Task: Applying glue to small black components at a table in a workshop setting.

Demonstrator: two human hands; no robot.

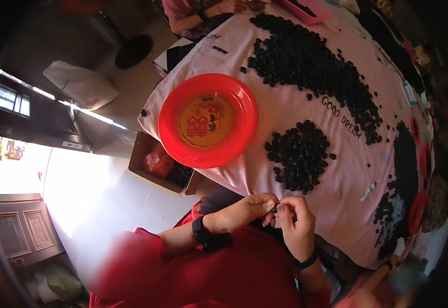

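Note:
At the near edge of the cloth-covered table, my left hand (242, 212) and my right hand (297, 228) meet fingertip to fingertip. Both are closed in a pinch around a small black piece (275, 209), mostly covered by the fingers. Just beyond them lies a rounded pile of small black round pieces (299, 154). To the left of that pile sits a red round plastic plate (245, 120) with a yellowish patterned middle, its left side reaching the table's edge.
A larger heap of black pieces (306, 56) spreads across the pink tablecloth (280, 110). Below the table's left edge stands a cardboard box (139, 154) with a red bag (158, 161). A pink basket (306, 15) is far off. Other people's hands (234, 6) show at the far side and lower right.

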